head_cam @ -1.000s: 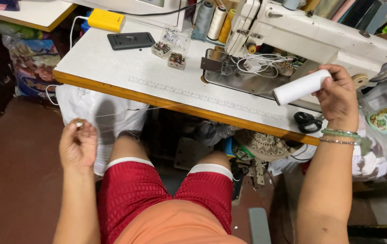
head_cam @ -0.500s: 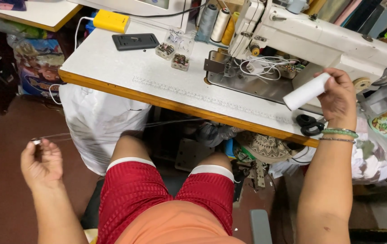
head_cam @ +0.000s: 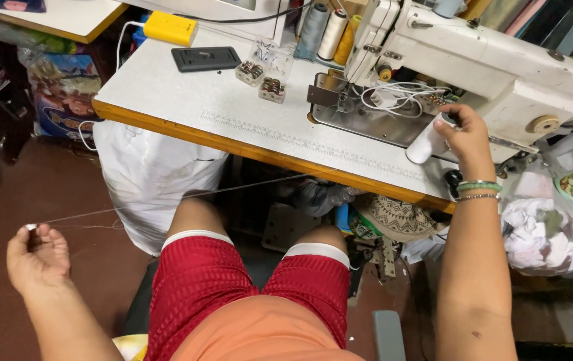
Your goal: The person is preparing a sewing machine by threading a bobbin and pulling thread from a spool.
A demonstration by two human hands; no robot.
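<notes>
Nearest to me: red mesh shorts (head_cam: 233, 294) and an orange shirt hem, knees pointing under the table (head_cam: 186, 100).

Left hand (head_cam: 36, 257) is low and far out to the side, over the dark red floor. Its fingers (head_cam: 47, 235) are pinched shut on the end of a thin thread (head_cam: 186, 196), with a small pale bit showing at the fingertips. From the pinch the thread runs taut, up and across over the left knee, passing in front of a white sack (head_cam: 149, 180) that sits under the table edge. I lose the line near the underside of the table; cannot tell where it ends.

Right hand (head_cam: 463, 137) is raised at the table's near edge, two bangles on the wrist. Its fingers are wrapped around a white thread spool (head_cam: 428, 140), which is tilted, its lower end resting on or just above the table surface, beside the metal bed plate of the white sewing machine (head_cam: 493, 60).

Beyond the right fingers: loose white cord heaped on the plate. Further left on the table: clear bobbin boxes (head_cam: 264, 70), a black flat device (head_cam: 205, 58), a yellow block (head_cam: 170, 28). Farthest back: upright thread cones (head_cam: 330, 30), grey, cream, yellow.

To the right of the right wrist, below table level, hangs a clear bag of scraps (head_cam: 543, 227).
</notes>
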